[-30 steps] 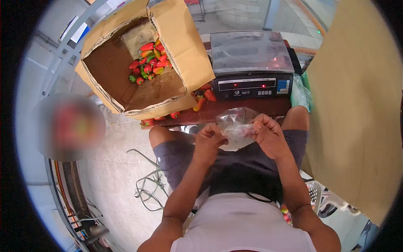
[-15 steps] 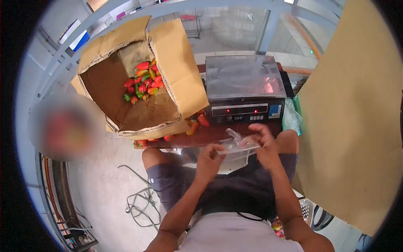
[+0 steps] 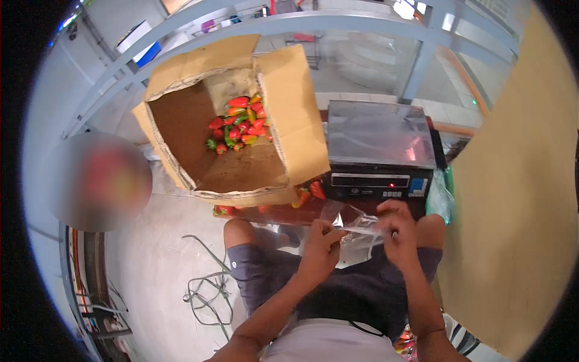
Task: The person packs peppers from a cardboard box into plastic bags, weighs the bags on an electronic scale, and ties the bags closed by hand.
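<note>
Speaker one: Where is the plastic bag (image 3: 360,231) you are handling?

Speaker two: It's between your two hands, in front of your lap, with its top crossing the near edge of the reddish-brown desk (image 3: 286,213) as you look down on it. The film is clear and crumpled, and one band of it runs straight from hand to hand.

Speaker one: And your fingers?

Speaker two: On your left hand (image 3: 321,246), thumb and fingertips are pinched together, grasping one end of the bag. Your right hand (image 3: 399,236) grasps the other end with bent fingers; blur hides just how each one lies.

Speaker one: What stands beyond your hands?

Speaker two: A scale (image 3: 380,134) with a flat metal pan sits ahead, a red light showing on its dark front. Left of it is an open cardboard box (image 3: 297,114), with a pile of red, green and orange peppers (image 3: 243,128) inside. A few loose peppers (image 3: 317,189) lie on the desk by the box's near side. To your right, green plastic (image 3: 440,199) hangs beside the scale, near a tall tan board (image 3: 512,199).

Speaker one: And below?

Speaker two: A tangled green strap (image 3: 188,298) lies on the floor (image 3: 151,271) to your left.
</note>
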Tool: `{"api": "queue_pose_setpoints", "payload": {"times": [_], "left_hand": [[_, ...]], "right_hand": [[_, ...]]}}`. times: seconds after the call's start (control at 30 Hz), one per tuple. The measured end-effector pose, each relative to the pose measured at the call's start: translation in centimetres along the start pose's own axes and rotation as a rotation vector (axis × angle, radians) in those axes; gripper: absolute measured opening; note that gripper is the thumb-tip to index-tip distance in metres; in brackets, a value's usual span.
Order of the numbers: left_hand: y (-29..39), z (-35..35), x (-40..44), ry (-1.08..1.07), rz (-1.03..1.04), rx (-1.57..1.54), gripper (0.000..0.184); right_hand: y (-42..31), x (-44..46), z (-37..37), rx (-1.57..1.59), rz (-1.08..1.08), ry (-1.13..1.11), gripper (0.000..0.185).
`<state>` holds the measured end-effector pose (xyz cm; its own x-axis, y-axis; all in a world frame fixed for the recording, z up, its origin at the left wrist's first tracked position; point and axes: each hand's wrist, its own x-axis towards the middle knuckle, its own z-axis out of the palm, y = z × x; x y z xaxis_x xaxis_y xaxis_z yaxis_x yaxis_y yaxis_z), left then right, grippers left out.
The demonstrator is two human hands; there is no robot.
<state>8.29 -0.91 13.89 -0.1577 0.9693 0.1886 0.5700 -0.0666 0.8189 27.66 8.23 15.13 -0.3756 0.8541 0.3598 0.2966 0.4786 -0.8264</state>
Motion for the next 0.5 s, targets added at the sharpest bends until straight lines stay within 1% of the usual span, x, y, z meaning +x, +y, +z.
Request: {"api": "queue_pose_setpoints", "payload": {"times": [0.03, 0.07, 0.1, 0.2, 0.27, 0.3, 0.33, 0.4, 0.47, 0.5], "left_hand": [[-0.1, 0.2, 0.4, -0.028, -0.027, 0.185, 0.019], [-0.6, 0.7, 0.1, -0.067, 0.026, 0.232, 0.023], [-1.5, 1.4, -0.6, -0.104, 0.076, 0.279, 0.028], [2.5, 0.4, 0.2, -0.415, -0.145, 0.249, 0.051], [1.9, 1.2, -0.3, -0.256, 0.046, 0.358, 0.055], [1.0, -0.2, 0.5, -0.227, 0.07, 0.355, 0.054], [0.2, -1.7, 1.4, -0.198, 0.094, 0.354, 0.052], [-1.4, -7.0, 3.7, -0.355, 0.1, 0.175, 0.045], [-4.1, -13.1, 6.7, -0.307, 0.036, -0.186, 0.033], [-4.9, -14.8, 8.9, -0.128, -0.33, -0.484, 0.031]], "right_hand": [[-1.1, -0.3, 0.3, -0.078, -0.103, -0.079, 0.046], [-2.3, -0.2, 0.3, -0.16, -0.205, -0.155, 0.046], [-3.7, 0.2, -0.2, -0.443, -0.226, -0.236, 0.035], [-2.7, 1.1, 1.9, -0.576, -0.119, -0.297, 0.025], [-1.9, 1.9, 2.2, -0.48, 0.008, -0.307, 0.027], [-1.5, 2.1, 2.1, -0.432, 0.079, -0.317, 0.028], [-1.1, 2.0, 1.8, -0.448, 0.115, -0.324, 0.03], [0.1, 1.5, 0.7, -0.479, 0.182, -0.343, 0.035], [2.4, 0.9, -0.3, -0.403, 0.15, -0.206, 0.04], [3.4, 0.6, -0.7, -0.363, 0.136, -0.14, 0.042]]}}
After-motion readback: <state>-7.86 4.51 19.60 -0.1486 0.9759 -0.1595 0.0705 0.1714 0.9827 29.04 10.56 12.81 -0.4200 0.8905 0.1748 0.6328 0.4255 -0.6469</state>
